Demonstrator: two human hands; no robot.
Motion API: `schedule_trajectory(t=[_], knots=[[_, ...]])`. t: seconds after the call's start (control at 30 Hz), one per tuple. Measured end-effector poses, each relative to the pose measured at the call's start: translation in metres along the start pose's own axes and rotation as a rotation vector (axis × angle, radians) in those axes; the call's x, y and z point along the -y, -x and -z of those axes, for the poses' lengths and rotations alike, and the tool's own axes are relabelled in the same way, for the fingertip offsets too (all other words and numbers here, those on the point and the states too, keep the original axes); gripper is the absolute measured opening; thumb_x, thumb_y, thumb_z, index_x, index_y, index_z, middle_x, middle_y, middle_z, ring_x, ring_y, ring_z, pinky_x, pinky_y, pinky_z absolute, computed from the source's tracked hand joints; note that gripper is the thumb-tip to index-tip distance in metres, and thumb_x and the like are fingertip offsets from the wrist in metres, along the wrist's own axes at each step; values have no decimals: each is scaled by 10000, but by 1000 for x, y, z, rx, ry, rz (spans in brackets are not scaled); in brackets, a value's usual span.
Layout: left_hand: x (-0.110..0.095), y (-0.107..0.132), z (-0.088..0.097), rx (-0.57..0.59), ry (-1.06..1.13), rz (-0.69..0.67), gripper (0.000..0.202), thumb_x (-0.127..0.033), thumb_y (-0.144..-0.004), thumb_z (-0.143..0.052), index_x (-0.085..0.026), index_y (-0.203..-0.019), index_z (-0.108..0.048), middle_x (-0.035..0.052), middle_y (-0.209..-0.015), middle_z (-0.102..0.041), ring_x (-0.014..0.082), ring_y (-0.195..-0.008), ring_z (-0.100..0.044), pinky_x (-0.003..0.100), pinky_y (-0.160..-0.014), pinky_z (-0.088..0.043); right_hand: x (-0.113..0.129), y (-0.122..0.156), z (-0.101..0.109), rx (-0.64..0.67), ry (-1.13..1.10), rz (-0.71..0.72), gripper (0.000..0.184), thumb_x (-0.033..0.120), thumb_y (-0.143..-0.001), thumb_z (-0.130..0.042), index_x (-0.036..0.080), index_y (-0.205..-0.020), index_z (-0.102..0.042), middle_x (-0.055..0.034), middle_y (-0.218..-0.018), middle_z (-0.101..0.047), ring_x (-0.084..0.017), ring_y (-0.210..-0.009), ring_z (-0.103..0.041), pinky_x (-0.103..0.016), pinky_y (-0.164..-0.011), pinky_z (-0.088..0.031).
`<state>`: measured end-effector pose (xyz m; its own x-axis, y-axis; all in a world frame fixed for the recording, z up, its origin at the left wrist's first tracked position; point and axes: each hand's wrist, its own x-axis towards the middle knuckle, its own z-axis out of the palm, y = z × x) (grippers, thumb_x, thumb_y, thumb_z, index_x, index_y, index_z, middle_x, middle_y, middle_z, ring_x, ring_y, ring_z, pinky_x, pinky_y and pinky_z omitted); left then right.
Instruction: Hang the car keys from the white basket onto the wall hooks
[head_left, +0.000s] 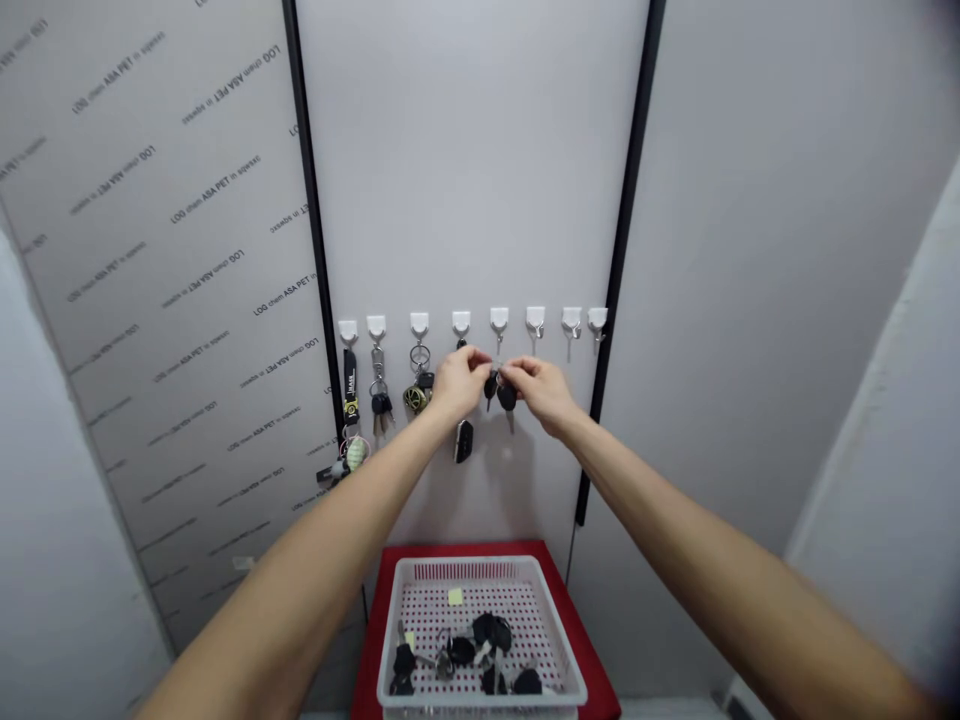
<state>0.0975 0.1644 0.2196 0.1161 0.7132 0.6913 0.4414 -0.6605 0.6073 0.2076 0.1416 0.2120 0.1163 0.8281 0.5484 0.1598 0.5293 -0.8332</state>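
Two black-headed keys [507, 396] on a small ring hang between my hands, just below the fifth white hook [499, 320] from the left. My left hand [459, 382] pinches at the ring's left side. Thumb and fingers of my right hand [544, 392] are closed at its right side, by the larger key. The ring is mostly hidden by fingertips, and a gap separates it from the hook. Behind my left hand, a black car key fob [463, 441] hangs under the fourth hook [461, 322]; its upper part is covered.
Keys with a black strap [351, 385], a bunch on a clip [381, 402] and keys with a round brass-coloured charm [415, 399] hang on the left hooks. Bare hooks [571, 320] continue rightward. Below, a white basket [405, 600] of keys stands on a red surface [592, 660].
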Motion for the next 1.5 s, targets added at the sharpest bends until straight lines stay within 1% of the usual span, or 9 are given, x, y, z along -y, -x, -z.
schedule_trajectory(t=[0.43, 0.57, 0.7, 0.77, 0.9, 1.0, 1.1, 1.27, 1.5], knots=[[-7, -11, 6, 41, -200, -13, 226, -147, -628, -428, -153, -818, -551, 20, -794, -580, 99, -719, -500, 219, -674, -373, 3, -40, -3, -178, -27, -146, 73, 201, -570, -466, 134, -552, -447, 51, -450, -443, -42, -383, -397, -199, -397, -386], [10, 17, 5, 97, -159, 9, 218, -158, -627, -429, -144, -807, -551, 20, -784, -580, 95, -702, -502, 210, -667, -379, -11, -36, 3, -218, 107, -94, 123, 224, -585, -453, 125, -643, -498, 27, -522, -476, -50, -444, -427, -203, -451, -386], [48, 74, -4, 265, -87, 109, 223, -165, -622, -432, -130, -810, -547, 25, -759, -579, 95, -676, -503, 206, -649, -385, -48, -2, 15, -281, 320, 43, 231, 225, -600, -442, 134, -799, -517, -18, -695, -538, -77, -601, -478, -238, -595, -390], [73, 113, -12, 388, -70, 186, 221, -165, -618, -432, -126, -801, -548, 28, -759, -578, 98, -677, -502, 206, -644, -385, -76, 33, 19, -143, 431, 23, 226, 211, -604, -442, 136, -800, -526, -30, -741, -553, -92, -653, -488, -249, -645, -381], [116, 187, -28, 624, -120, 332, 224, -168, -602, -434, -125, -791, -546, 33, -724, -576, 107, -647, -498, 206, -601, -382, -132, 118, 17, 448, 567, -241, 186, 187, -613, -429, 121, -733, -555, -39, -694, -578, -108, -630, -509, -234, -624, -389], [131, 216, -34, 753, -222, 310, 243, -185, -567, -474, -157, -798, -545, 28, -745, -567, 126, -681, -492, 219, -618, -367, -155, 159, 13, 674, 701, -221, 211, 183, -600, -445, 138, -766, -565, -42, -724, -583, -124, -659, -510, -234, -623, -383], [134, 225, -35, 829, -307, 253, 265, -186, -537, -502, -176, -798, -545, 35, -789, -555, 148, -738, -481, 229, -650, -348, -161, 170, 8, 730, 866, -101, 262, 181, -588, -460, 165, -830, -560, -61, -855, -564, -155, -799, -485, -242, -691, -348], [137, 226, -34, 859, -337, 287, 256, -194, -550, -488, -181, -800, -544, 35, -795, -551, 146, -725, -482, 222, -627, -342, -160, 168, 0, 807, 1082, -147, 197, 174, -613, -412, 164, -713, -583, -77, -758, -587, -165, -728, -505, -235, -607, -335], [141, 217, -31, 736, -223, 390, 239, -194, -545, -499, -156, -777, -547, 23, -732, -561, 129, -680, -485, 219, -602, -357, -157, 156, 6, 708, 940, -118, 173, 188, -627, -388, 158, -624, -558, -30, -614, -567, -101, -559, -465, -191, -510, -302]])
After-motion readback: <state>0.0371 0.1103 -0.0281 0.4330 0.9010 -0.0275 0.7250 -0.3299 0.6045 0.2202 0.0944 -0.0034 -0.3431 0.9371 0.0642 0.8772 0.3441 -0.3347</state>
